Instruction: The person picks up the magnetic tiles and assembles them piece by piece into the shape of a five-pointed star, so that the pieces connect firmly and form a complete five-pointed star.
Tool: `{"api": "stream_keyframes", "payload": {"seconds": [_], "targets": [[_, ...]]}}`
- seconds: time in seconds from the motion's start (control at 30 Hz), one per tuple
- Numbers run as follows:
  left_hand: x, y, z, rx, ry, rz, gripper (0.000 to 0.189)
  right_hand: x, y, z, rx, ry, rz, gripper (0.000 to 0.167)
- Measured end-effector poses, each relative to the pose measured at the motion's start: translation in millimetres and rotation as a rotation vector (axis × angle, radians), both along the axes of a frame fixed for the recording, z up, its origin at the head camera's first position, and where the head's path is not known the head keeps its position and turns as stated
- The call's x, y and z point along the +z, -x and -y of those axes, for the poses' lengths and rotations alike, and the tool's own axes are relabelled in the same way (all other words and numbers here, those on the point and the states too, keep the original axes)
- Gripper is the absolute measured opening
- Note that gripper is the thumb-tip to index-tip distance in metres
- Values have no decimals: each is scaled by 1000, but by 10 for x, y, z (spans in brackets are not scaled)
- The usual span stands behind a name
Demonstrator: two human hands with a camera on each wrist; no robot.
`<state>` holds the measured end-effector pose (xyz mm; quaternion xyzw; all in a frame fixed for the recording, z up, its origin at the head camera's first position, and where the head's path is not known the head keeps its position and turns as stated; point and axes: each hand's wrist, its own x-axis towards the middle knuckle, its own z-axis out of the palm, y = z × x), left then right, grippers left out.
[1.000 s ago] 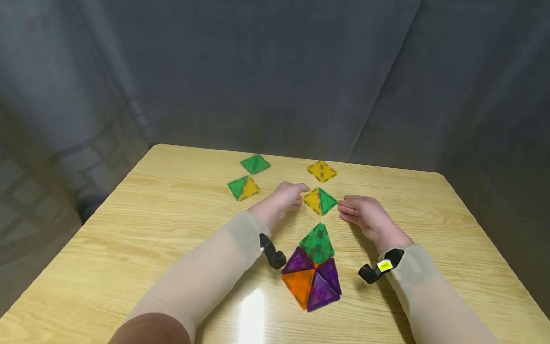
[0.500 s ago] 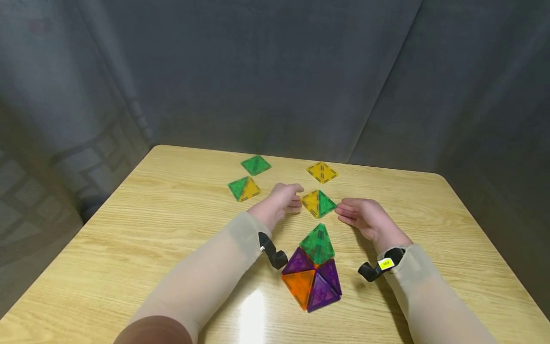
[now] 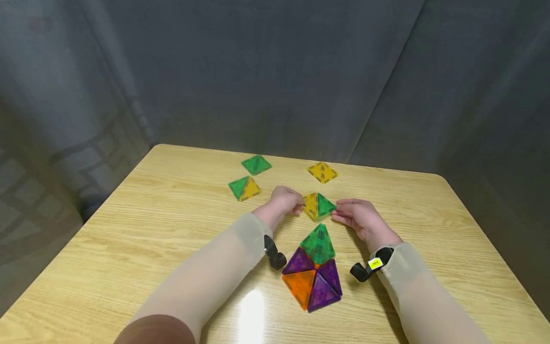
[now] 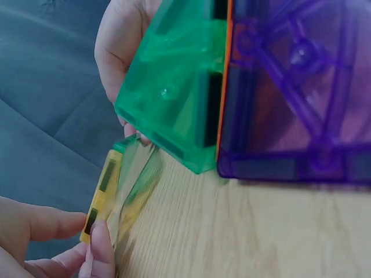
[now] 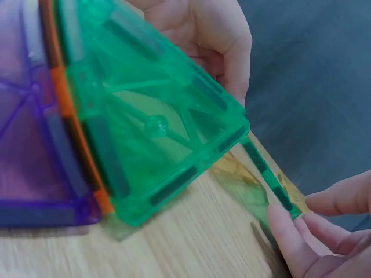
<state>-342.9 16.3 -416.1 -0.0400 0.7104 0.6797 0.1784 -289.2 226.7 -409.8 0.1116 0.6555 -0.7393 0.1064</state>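
Observation:
In the head view my left hand (image 3: 285, 200) pinches the outer corner of a yellow triangular magnetic tile (image 3: 311, 206). My right hand (image 3: 360, 217) pinches the far corner of the green triangular magnetic tile (image 3: 325, 206) joined to it. Both wrist views show thumb and fingers on the corners, and the pair raised at a slant over the wood. Just nearer than the pair stands a built shape of magnetic tiles: a green part (image 3: 318, 244) on top, an orange triangle (image 3: 298, 286) and purple triangles (image 3: 323, 292) below. In both wrist views this shape covers part of the opposite hand.
Farther back on the wooden table (image 3: 142, 229) lie a green diamond of tiles (image 3: 256, 165), a yellow diamond (image 3: 322, 172) and a green-and-yellow diamond (image 3: 244, 188). A dark curtain (image 3: 275, 81) hangs behind the table's back edge.
The yellow-and-green pair has come slightly nearer and been lifted at a slant. My left fingers have closed on its yellow corner; my right hand has moved left and pinches the green one.

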Motion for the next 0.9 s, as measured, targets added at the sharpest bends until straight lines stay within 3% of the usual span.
{"api": "stream_keyframes", "payload": {"seconds": [0.27, 0.47, 0.63, 0.77, 0.9], "targets": [[66, -89, 60, -22, -32, 17, 14, 93, 11, 56, 41, -15, -19, 48], [31, -109, 89, -20, -16, 24, 17, 39, 23, 108, 49, -61, 10, 47], [12, -107, 78, -25, -29, 22, 16, 13, 24, 129, 51, -238, 1, 46], [19, -114, 73, -32, -29, 18, 17, 1, 39, 112, 116, -438, -29, 42], [34, -126, 69, -36, -33, 15, 17, -14, 66, 92, 179, -537, -45, 38]]}}
